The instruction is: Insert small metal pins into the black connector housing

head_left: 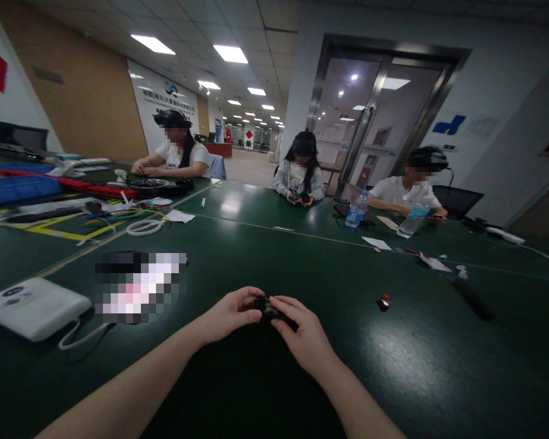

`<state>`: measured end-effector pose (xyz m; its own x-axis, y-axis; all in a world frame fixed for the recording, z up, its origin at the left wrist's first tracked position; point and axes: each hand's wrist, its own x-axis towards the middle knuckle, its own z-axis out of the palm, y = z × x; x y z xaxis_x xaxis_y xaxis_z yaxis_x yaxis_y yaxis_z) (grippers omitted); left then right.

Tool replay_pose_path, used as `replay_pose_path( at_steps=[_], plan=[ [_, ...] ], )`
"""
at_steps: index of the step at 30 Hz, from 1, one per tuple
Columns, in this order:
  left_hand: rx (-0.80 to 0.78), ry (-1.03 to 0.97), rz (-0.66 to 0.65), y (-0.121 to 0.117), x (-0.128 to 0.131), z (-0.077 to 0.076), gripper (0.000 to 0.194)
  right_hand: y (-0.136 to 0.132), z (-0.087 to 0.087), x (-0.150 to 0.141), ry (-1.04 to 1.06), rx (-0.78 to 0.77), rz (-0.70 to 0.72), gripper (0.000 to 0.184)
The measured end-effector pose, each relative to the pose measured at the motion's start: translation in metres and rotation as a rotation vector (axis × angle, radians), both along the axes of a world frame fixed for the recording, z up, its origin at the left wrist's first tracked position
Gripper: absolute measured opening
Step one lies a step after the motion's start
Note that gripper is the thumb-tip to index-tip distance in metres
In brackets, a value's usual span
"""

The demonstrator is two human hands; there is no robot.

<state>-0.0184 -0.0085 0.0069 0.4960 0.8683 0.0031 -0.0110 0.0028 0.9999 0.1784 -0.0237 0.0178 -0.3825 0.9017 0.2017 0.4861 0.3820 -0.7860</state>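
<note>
over the near half of the green counter (329, 268), two bare hands meet around one small black part (271, 310). the left hand (238, 314) pinches its left end between thumb and fingers; the right hand (298, 323) pinches its right end, fingers laid along the far side and thumb on the near side. whether the part rests on the surface or is raised a little, i cannot tell, and its finer shape is hidden by the fingers.

to the right of the hands, well apart from them, stands one small red-and-silver piece (383, 302). further right lies one long black object (473, 299). on the left are one white box-shaped device (35, 308) and one white cable (71, 335), which runs from it towards one pixelated item (139, 289). beyond that lie one coiled white cord (145, 227) and, farther right, one small metal piece (203, 202). two blue trays (21, 191) sit at the far left.

three co-workers (298, 174) sit along the far side, each with one dark headset (304, 144). two plastic bottles (357, 210) stand on the right, near the rightmost co-worker, one clearly tilted in view.
</note>
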Motion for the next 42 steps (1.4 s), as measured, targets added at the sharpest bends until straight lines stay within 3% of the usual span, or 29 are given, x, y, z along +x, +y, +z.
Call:
replay_pose_path(
  at_steps=[9,18,25,30,42],
  plan=[
    [-0.026,0.014,0.028,0.000,0.000,0.000,0.042,-0.003,0.001,0.000,-0.057,0.078,-0.034,0.040],
    [-0.029,0.054,0.045,-0.002,0.001,0.008,0.040,-0.007,0.008,-0.001,-0.059,0.127,-0.129,0.020],
    [-0.013,0.014,0.013,0.000,0.000,0.002,0.038,-0.005,0.008,-0.001,-0.026,0.153,-0.104,0.017],
    [0.032,0.023,-0.023,-0.002,0.001,0.000,0.040,-0.005,0.009,-0.001,0.005,0.091,-0.111,0.010],
    [0.039,0.075,-0.013,-0.003,0.001,0.004,0.040,-0.005,0.014,-0.001,-0.020,0.079,-0.043,0.013]
  ],
)
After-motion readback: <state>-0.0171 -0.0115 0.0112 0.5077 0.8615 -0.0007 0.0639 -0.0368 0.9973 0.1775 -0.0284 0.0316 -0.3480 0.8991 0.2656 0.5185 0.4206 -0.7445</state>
